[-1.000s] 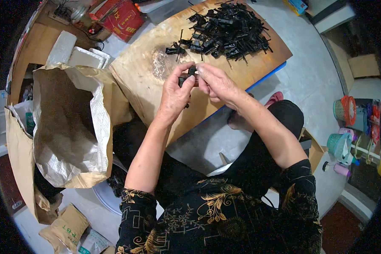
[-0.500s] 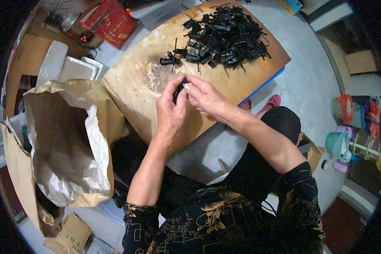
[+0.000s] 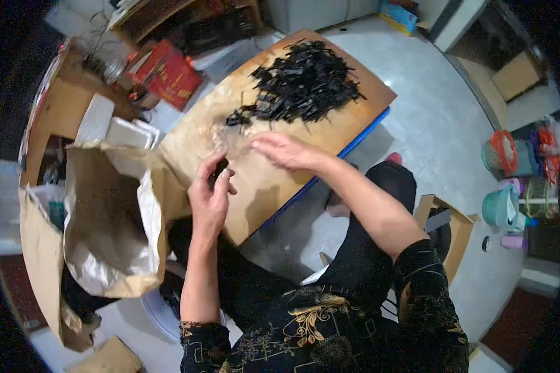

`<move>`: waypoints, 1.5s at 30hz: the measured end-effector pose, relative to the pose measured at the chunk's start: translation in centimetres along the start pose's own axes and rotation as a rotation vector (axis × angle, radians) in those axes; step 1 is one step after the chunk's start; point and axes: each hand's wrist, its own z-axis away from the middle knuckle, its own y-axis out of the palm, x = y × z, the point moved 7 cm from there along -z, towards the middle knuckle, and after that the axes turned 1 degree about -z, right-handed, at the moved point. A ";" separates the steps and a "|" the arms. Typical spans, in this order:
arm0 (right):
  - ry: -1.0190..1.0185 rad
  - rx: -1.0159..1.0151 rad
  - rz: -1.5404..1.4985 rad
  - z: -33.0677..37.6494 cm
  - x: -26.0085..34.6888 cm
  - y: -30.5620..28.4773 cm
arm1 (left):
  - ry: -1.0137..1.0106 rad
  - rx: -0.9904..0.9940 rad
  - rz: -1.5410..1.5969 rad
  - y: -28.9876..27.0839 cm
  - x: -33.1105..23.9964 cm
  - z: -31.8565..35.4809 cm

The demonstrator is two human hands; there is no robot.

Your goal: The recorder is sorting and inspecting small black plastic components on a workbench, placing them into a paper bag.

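Now has ended the two-handed grip, keeping a dark piece point(image 3: 216, 171), blurred, probably pinched in left hand point(image 3: 208, 200) over the tabletop point(image 3: 368, 98), and holding right hand point(image 3: 286, 152) loosely unfolded near the black pile point(image 3: 308, 82).

A small black part point(image 3: 218, 169) sits in the left hand point(image 3: 209, 200), between the thumb and the fingers, above the near left side of the wooden counter point(image 3: 264, 193). The fingers cover much of it, and blur hides its exact shape and tilt. Many more black parts lie in a loose heap point(image 3: 308, 81) toward the counter's far side, tangled over one another at all angles. Thin, straight pieces jut from the heap's edges. At its near left edge, a small cluster of black parts point(image 3: 239, 115) trails out onto the wood, lying low and flat.
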 end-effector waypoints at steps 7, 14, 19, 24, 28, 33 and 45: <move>-0.088 -0.247 0.580 -1.1 -3.8 -2.9 | 0.050 -0.206 -0.624 -12.8 -1.2 14.3; -0.434 -0.230 1.343 -5.2 0.5 2.3 | -0.194 -0.340 -0.901 -20.1 8.1 24.2; -0.536 -0.199 1.475 -8.4 -0.9 3.2 | -0.209 -0.259 -1.129 -20.1 11.1 25.0; -0.422 -0.233 1.359 -10.2 -1.6 3.2 | 0.032 -0.375 -0.949 -17.7 7.1 23.8; -0.277 -0.242 0.755 -10.0 -0.4 2.4 | 0.290 -0.250 -0.611 -11.8 0.6 19.6; -0.010 -0.155 -0.054 -6.6 1.1 1.9 | 0.083 -0.054 -0.194 -5.7 0.1 9.3; -0.141 -0.117 0.069 -0.2 1.8 0.0 | -0.207 0.372 0.182 5.6 4.6 -4.3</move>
